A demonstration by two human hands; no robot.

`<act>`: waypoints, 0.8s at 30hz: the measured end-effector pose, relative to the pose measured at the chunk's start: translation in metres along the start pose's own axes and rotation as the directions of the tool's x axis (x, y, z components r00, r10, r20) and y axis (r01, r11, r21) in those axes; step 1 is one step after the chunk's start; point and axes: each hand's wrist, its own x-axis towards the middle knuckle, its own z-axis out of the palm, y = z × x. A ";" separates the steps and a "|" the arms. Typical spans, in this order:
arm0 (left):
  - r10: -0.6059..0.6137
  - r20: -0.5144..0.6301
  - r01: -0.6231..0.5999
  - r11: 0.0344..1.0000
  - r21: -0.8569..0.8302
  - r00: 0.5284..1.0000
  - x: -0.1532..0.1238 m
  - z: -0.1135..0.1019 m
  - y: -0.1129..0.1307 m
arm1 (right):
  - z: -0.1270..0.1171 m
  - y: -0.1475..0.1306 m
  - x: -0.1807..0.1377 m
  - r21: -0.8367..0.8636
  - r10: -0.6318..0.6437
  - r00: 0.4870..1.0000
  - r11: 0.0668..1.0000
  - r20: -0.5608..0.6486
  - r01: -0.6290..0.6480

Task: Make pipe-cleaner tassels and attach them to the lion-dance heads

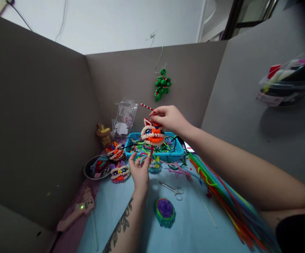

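A lion head made of pipe cleaners (153,136), orange and cream with blue eyes, hangs in the air in front of me. My right hand (165,117) pinches it at the top, where a red-and-white striped strand (146,106) sticks out to the left. Below the head, my left hand (140,170) is closed with its fingertips on a red stem (151,151) running down from the head. Close behind the left hand sits a teal and yellow pipe-cleaner piece (155,166), partly hidden. Small pink and blue bits show at the left fingertips.
A blue tray (180,151) of pipe-cleaner scraps stands behind. Finished lion heads (120,172) and a bowl (89,176) lie left, a lit glue gun (82,209) nearer. Scissors (172,189), a purple-green disc (165,212) and a pipe-cleaner bundle (221,191) lie front and right.
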 end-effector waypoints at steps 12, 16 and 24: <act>0.012 0.151 -0.028 0.994 0.108 0.989 0.001 -0.016 0.006 | 0.003 0.020 0.010 0.116 0.155 0.988 0.982 -0.024 -0.151; -0.076 0.135 0.062 0.992 0.106 0.988 0.010 -0.025 -0.009 | 0.004 0.019 0.010 0.090 0.172 0.985 0.982 -0.028 -0.169; -0.253 0.001 0.253 0.967 -0.007 0.967 0.024 -0.044 -0.030 | -0.010 0.012 0.034 -0.185 -0.022 0.997 0.983 -0.081 0.006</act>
